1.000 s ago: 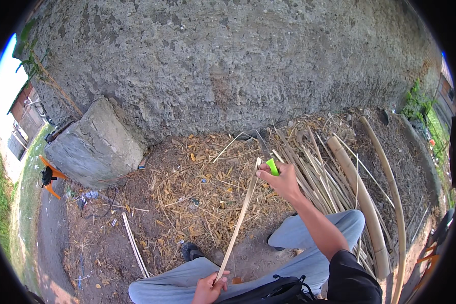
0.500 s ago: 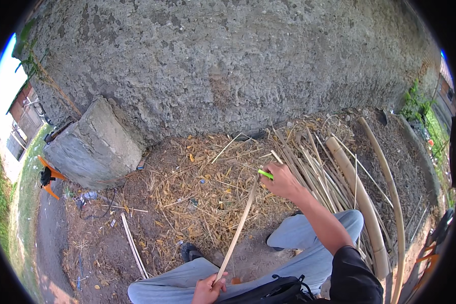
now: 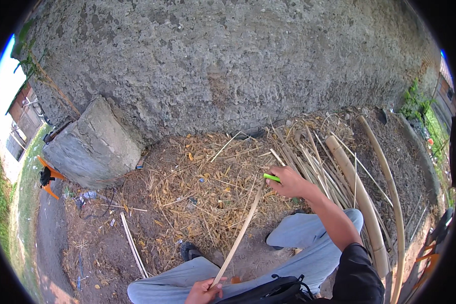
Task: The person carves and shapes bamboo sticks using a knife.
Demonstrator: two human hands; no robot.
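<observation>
A long, flat, pale bamboo strip (image 3: 239, 237) slants from my lap up to the right. My left hand (image 3: 203, 292) is closed round its lower end, close to my left thigh. At the upper end, my right hand (image 3: 289, 182) grips a tool with a bright green handle (image 3: 272, 178). The tool meets the strip beside my fingers, but its working edge is too small to make out. Whether my right fingers also touch the strip, I cannot tell.
Split bamboo strips (image 3: 316, 169) lie heaped on the right, beside a thick bamboo pole (image 3: 357, 190) and a thinner curved pole (image 3: 385, 167). Dry leaves and shavings (image 3: 202, 177) litter the ground. A concrete block (image 3: 96, 147) stands left, against the rough wall (image 3: 228, 66).
My right hand and the green-handled tool have shifted slightly right and down. My left hand has moved a little left and down, still round the strip's lower end.
</observation>
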